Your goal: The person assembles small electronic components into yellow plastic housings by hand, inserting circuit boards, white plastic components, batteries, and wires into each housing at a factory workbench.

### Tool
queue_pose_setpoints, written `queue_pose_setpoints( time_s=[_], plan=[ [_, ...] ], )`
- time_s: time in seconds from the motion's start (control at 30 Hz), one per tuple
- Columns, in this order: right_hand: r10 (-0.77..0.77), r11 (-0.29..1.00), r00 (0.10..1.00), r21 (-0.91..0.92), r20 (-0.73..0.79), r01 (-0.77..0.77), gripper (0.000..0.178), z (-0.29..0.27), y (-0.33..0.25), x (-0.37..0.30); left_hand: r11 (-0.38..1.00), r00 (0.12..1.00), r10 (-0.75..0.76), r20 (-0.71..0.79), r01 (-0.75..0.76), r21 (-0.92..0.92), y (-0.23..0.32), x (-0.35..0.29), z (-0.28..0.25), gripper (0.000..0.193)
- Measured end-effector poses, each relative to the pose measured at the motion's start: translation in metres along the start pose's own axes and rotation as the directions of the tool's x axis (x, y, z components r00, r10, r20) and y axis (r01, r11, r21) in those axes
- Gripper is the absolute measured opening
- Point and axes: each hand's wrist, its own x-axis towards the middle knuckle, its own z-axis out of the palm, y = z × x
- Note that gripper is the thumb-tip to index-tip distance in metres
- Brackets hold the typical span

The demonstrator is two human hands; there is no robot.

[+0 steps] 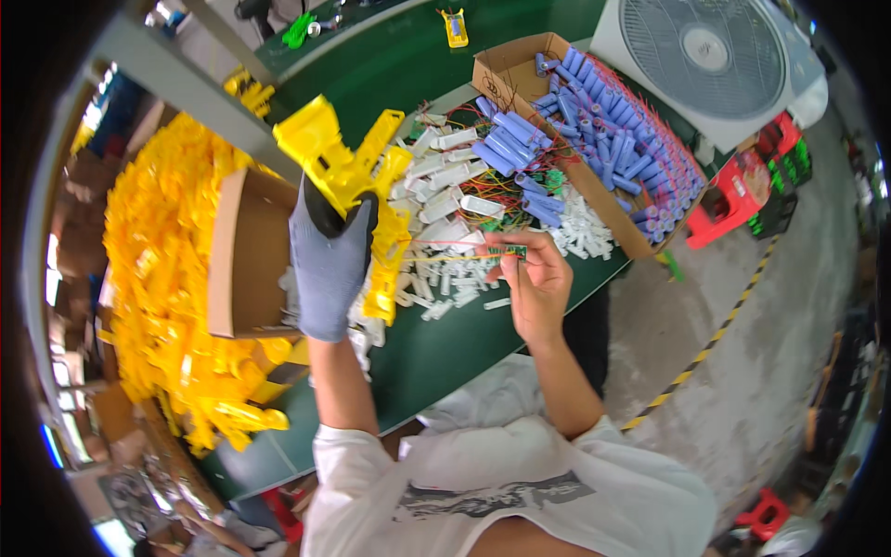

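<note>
My left hand (330,269), in a grey and black glove, is closed around yellow plastic housing parts (320,147) above the bench. They look like several pieces held together, some reaching down past the wrist. My bare right hand (538,295) pinches a small green circuit board (509,251) between thumb and fingers. Red and yellow wires (447,244) stretch from the board toward the yellow parts; where they end there is hidden. Beneath and beyond my hands lies a pile of white wrapped blocks (444,176) with wires. Small white plastic pieces (585,227) are scattered around it.
Purple cylindrical cells (506,144) lie loose beside a cardboard box (520,58) filled with more. A large fan (701,46) stands at far right. On the left, a heap of yellow housings (172,297) adjoins an open carton (225,251). The green bench (432,357) ends near my body.
</note>
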Motion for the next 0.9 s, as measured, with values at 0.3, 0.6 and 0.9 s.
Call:
queue_pose_setpoints(
  time_s=[0.3,0.6,0.9],
  plan=[
    [0.295,0.955,0.942,-0.035,0.161,-0.293,0.024,-0.040,-0.030,-0.008,0.828,0.886,-0.383,0.260,0.454,-0.328,-0.010,-0.052,0.021,0.057],
    [0.509,0.853,0.850,-0.209,0.138,-0.477,0.016,-0.058,-0.020,-0.039,0.551,0.565,-0.448,0.692,0.785,-0.285,-0.037,-0.147,0.044,0.056],
    [0.364,0.918,0.929,-0.141,-0.065,-0.370,0.018,-0.042,0.004,-0.056,0.567,0.635,-0.260,0.727,0.710,-0.417,-0.061,-0.166,0.053,0.020]
  ],
)
